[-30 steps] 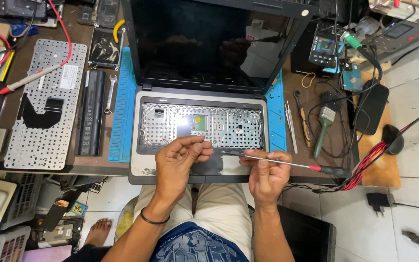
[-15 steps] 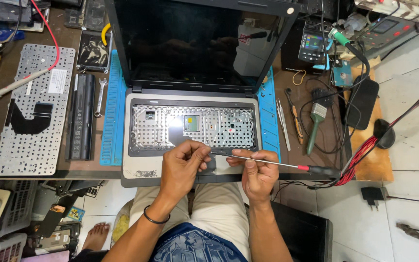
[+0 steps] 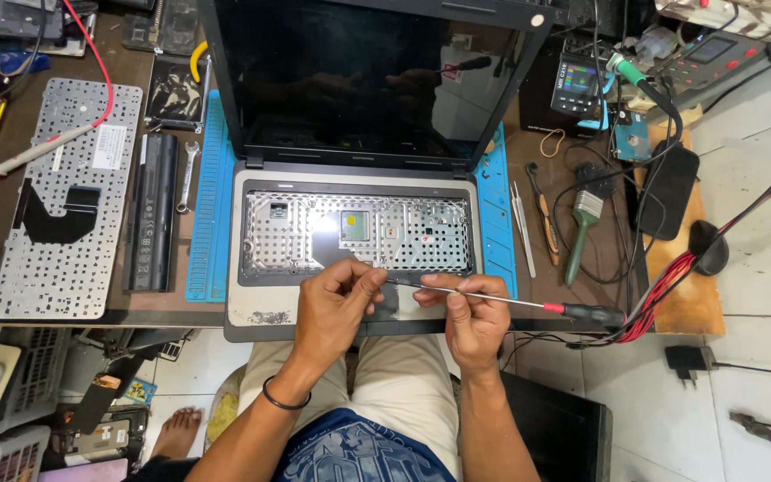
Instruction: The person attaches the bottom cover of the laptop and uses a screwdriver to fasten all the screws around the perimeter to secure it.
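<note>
We see a dark desk (image 3: 162, 303): laptop (image 3: 359, 178) on blue mat (image 3: 211, 205) at centre, keyboard (image 3: 64, 196) at nine o'clock, brush (image 3: 582, 219) at three.

- Left hand (image 3: 336, 308) pinches with its fingers (image 3: 369, 284) at the tip of a long screwdriver (image 3: 493, 300)
- Right hand (image 3: 468, 314) grips the shaft
- Both rest over the open laptop (image 3: 350, 232), keyboard removed
- Detached keyboard (image 3: 64, 201) lies at left on the table (image 3: 167, 299)

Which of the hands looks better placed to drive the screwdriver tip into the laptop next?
Probably the right hand: it grips the screwdriver shaft. The left hand only pinches near the tip above the laptop.
</note>
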